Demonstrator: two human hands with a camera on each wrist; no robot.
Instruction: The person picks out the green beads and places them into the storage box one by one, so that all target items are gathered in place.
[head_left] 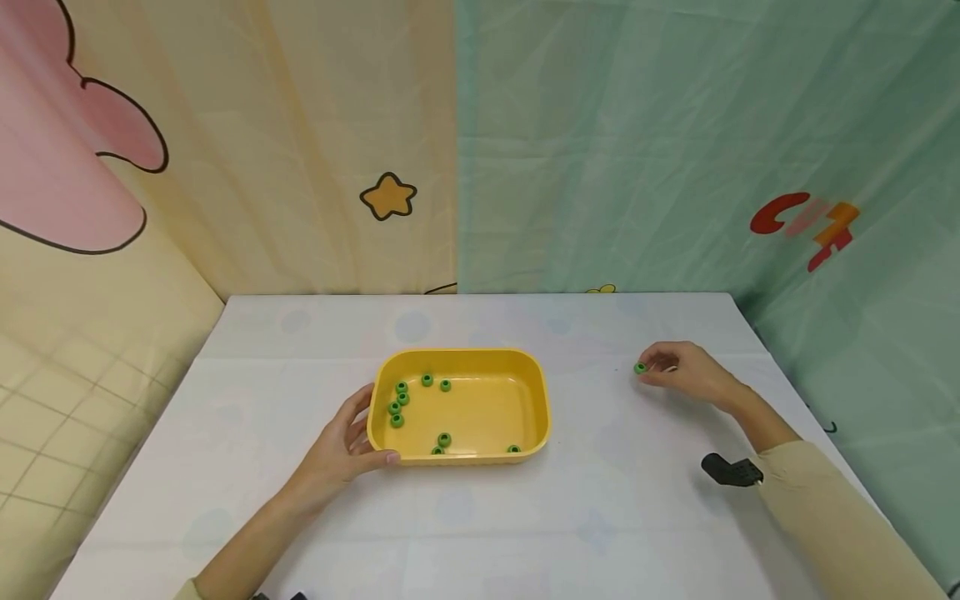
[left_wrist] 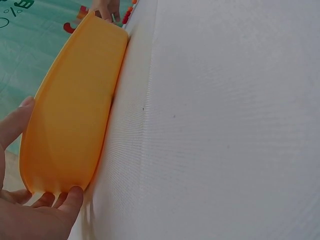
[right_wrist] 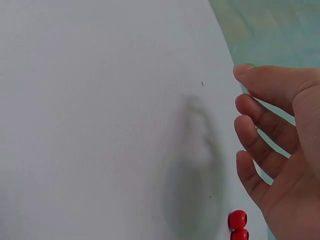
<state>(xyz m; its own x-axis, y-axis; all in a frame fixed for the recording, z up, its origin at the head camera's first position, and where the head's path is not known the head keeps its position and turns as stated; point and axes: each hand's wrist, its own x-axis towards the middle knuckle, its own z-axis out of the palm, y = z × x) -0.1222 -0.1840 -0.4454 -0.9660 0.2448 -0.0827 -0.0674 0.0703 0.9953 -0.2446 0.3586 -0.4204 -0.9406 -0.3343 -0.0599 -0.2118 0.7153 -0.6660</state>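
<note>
A shallow yellow tray (head_left: 480, 408) sits on the white table, with several green beads (head_left: 402, 398) scattered over its floor, mostly toward the left end. My left hand (head_left: 341, 446) grips the tray's left end, thumb on the near rim and fingers around the side; the left wrist view shows those fingertips (left_wrist: 75, 195) against the tray's wall. Off to the right, above the table, my right hand (head_left: 686, 371) pinches one green bead (head_left: 640, 367) between thumb and finger. In the right wrist view the thumb mostly hides that bead, and the other fingers are loosely bent.
Red beads (right_wrist: 238, 220) lie on the table beneath the right hand. The left wrist view shows red and orange beads (left_wrist: 128, 14) in a row beyond the tray. Printed curtains (head_left: 600, 167) hang along the table's back and sides.
</note>
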